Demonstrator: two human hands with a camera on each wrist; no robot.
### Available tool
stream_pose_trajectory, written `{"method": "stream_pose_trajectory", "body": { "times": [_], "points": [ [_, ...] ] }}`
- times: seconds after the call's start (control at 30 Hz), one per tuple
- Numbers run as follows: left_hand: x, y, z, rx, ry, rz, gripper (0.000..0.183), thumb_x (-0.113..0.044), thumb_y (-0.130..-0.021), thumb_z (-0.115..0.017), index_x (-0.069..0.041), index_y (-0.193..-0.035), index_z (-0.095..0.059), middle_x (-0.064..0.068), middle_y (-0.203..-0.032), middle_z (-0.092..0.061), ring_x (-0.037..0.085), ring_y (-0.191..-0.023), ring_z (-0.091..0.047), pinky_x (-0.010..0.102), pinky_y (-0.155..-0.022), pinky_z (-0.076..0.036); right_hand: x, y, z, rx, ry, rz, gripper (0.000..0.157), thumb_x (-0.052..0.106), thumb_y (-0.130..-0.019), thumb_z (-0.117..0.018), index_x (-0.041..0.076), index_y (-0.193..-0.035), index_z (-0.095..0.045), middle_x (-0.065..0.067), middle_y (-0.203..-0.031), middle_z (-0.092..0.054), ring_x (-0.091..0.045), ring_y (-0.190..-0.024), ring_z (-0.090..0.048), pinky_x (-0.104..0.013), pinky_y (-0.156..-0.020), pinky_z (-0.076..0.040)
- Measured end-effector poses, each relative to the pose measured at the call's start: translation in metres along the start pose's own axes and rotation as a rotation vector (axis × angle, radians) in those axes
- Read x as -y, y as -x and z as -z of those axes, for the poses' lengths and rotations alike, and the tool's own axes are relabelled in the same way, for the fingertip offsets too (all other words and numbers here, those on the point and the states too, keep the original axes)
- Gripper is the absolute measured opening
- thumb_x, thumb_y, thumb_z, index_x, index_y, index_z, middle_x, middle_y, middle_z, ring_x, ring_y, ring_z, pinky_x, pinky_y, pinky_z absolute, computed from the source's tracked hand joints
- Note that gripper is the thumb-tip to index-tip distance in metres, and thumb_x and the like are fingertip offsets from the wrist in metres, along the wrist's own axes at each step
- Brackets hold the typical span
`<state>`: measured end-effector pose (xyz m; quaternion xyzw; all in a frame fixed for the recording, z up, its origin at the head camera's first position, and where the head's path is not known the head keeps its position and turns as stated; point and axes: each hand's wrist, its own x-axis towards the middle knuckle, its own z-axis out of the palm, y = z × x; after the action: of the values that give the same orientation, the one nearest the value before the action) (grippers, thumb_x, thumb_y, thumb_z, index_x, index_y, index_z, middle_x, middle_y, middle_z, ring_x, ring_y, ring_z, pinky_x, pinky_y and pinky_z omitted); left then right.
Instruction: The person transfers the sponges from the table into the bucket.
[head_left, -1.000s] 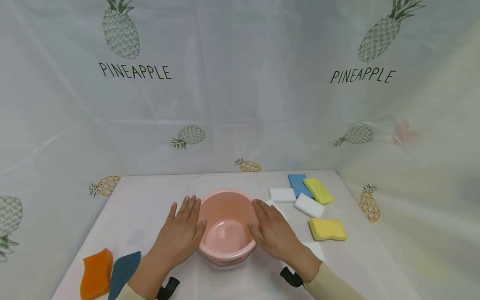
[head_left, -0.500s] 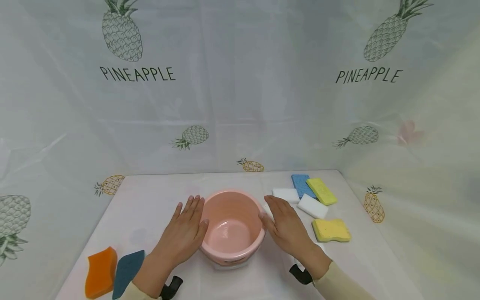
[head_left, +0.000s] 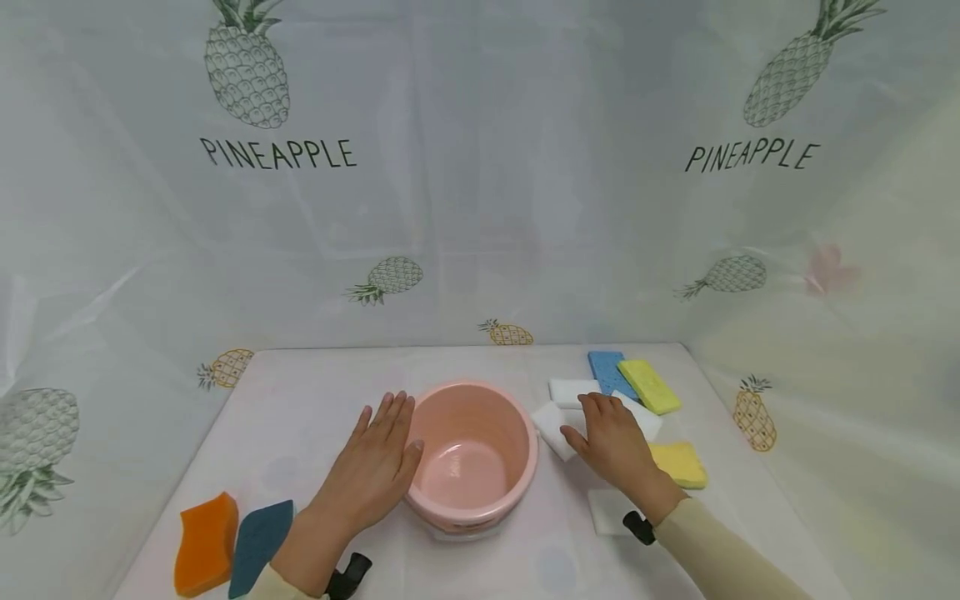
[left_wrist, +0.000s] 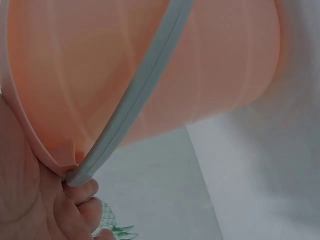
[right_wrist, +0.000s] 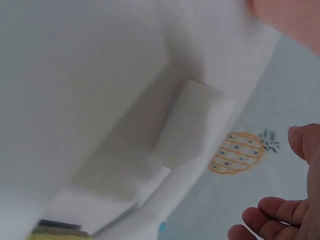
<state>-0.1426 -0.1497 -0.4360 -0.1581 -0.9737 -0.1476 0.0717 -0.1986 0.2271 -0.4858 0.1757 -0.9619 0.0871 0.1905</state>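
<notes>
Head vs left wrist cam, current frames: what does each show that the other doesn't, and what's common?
Only head: the right hand, white blocks, blue sponge, yellow sponges, orange sponge, dark teal sponge and the inside floor of the pink bucket.

Only left wrist: the palm side of the left hand, and the grey handle joining the bucket beside its fingers.

Both: bucket, left hand, pale tabletop, pineapple-print sheet.

Looks like a curtained-off booth, enclosed on the far, left and right sides by a pineapple-print curtain (head_left: pixel 510 200), close round a white worktop (head_left: pixel 322 383); cannot be identified as home or workshop.
</notes>
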Motion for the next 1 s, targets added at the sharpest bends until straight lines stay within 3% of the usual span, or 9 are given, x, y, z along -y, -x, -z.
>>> {"method": "stream_pose_trajectory", "body": {
  "times": [0.3, 0.47, 0.73, 1.0],
  "points": [
    [0.001, 0.001, -0.003, -0.004, 0.004, 0.002, 0.068, -0.040, -0.112, -0.045, 0.001, -0.164, -0.032, 0.017, -0.171, -0.032, 0.033, -0.162, -0.023, 0.055, -0.132, -0.019, -0.003, 0.003, -0.028, 0.142, 0.115, -0.001, 0.067, 0.050, -0.090, -0.081, -0.005, -0.123, -0.061, -0.021, -0.122, -0.065, -0.040, -0.115, -0.060, -0.057, -0.100, -0.054],
    [0.002, 0.002, -0.003, -0.012, 0.005, -0.003, 0.068, -0.040, -0.112, -0.045, 0.001, -0.164, -0.032, 0.017, -0.171, -0.033, 0.034, -0.162, -0.024, 0.056, -0.131, -0.020, -0.004, 0.003, -0.037, 0.197, 0.179, 0.000, 0.067, 0.055, -0.089, -0.079, -0.003, -0.115, -0.060, -0.018, -0.111, -0.063, -0.037, -0.107, -0.058, -0.055, -0.095, -0.054],
    [0.001, 0.002, -0.002, -0.018, 0.006, -0.015, 0.067, -0.040, -0.112, -0.045, 0.001, -0.164, -0.033, 0.018, -0.171, -0.033, 0.035, -0.161, -0.025, 0.056, -0.131, -0.020, -0.006, 0.001, -0.037, 0.275, 0.204, -0.050, 0.068, 0.061, -0.091, -0.074, -0.003, -0.111, -0.061, -0.015, -0.101, -0.058, -0.033, -0.100, -0.053, -0.051, -0.087, -0.051],
    [0.001, 0.002, 0.000, -0.022, -0.030, -0.003, 0.067, -0.041, -0.112, -0.044, 0.001, -0.163, -0.033, 0.018, -0.171, -0.033, 0.035, -0.161, -0.024, 0.058, -0.131, -0.019, -0.006, -0.001, -0.037, 0.354, 0.161, -0.133, 0.070, 0.063, -0.090, -0.072, -0.004, -0.110, -0.065, -0.016, -0.099, -0.062, -0.034, -0.101, -0.056, -0.053, -0.086, -0.049]
  ]
}}
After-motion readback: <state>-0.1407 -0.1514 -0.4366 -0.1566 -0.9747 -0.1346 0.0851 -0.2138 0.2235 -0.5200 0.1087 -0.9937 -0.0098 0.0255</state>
